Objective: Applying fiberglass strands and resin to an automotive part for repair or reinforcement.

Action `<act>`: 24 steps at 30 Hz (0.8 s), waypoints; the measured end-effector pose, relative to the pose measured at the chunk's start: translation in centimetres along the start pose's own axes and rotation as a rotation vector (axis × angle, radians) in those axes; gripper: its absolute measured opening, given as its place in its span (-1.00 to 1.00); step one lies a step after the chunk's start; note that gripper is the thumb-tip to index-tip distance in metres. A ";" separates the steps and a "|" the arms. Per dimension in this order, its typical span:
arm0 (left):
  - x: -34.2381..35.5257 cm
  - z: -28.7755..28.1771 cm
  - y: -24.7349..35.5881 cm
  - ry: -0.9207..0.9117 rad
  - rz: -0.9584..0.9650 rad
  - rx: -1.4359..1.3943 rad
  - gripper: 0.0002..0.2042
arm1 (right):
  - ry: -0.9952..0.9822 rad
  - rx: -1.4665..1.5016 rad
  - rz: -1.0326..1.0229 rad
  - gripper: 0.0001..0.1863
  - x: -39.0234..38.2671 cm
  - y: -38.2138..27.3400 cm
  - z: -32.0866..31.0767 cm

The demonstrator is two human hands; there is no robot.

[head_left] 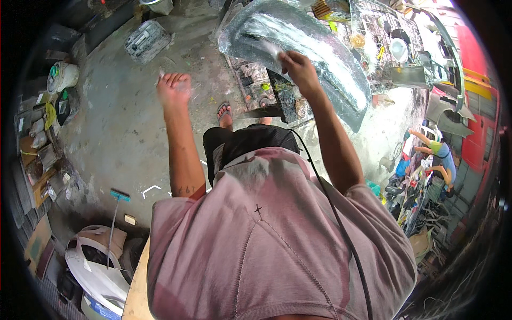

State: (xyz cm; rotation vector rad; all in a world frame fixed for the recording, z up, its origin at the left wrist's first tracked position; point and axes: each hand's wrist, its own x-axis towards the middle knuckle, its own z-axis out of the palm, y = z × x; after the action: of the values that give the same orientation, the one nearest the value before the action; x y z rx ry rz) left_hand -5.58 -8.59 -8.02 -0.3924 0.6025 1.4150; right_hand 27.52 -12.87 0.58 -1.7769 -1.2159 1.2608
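A large, curved, grey translucent sheet (242,40) with bright white streaks stretches across the top right, over a work stand. My right hand (300,70) is over its near edge, fingers pinched together. A small blurred whitish thing shows at those fingertips, its kind unclear. Off to the left, over the concrete floor, my left hand (175,89) is raised with its fingers curled in, smeared by motion. A pale bit sticks up by its fingertips, too small to name. Whether my right hand touches the sheet, I cannot tell.
A dusty grey canister (146,41) lies on the floor ahead. A white bucket (62,77) and clutter line the left wall. Behind on the left are a broom (120,196) and a white car bumper (96,266). Another person (444,160) bends among piled items at right.
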 end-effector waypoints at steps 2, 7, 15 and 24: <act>-1.1 -1.5 1.1 0.136 0.039 0.019 -0.64 | -0.029 0.066 -0.038 -0.65 3.1 0.2 -1.1; -3.5 -6.4 1.3 0.195 -0.021 -0.007 -0.62 | -0.065 -0.223 0.018 -0.53 8.7 0.9 -1.2; -7.3 -9.8 0.9 0.217 -0.066 0.024 -0.63 | 0.610 -0.821 -0.199 -0.69 5.3 -3.2 -0.4; -7.3 -8.4 1.1 0.290 -0.055 0.199 -0.63 | 0.240 -0.894 -0.505 -0.64 7.9 0.8 2.9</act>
State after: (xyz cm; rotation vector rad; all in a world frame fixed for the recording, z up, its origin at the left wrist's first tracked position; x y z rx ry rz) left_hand -8.34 -19.18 -10.18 -0.4555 0.9532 1.2415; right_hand 25.90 -5.93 -3.90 -1.8989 -2.0919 0.1807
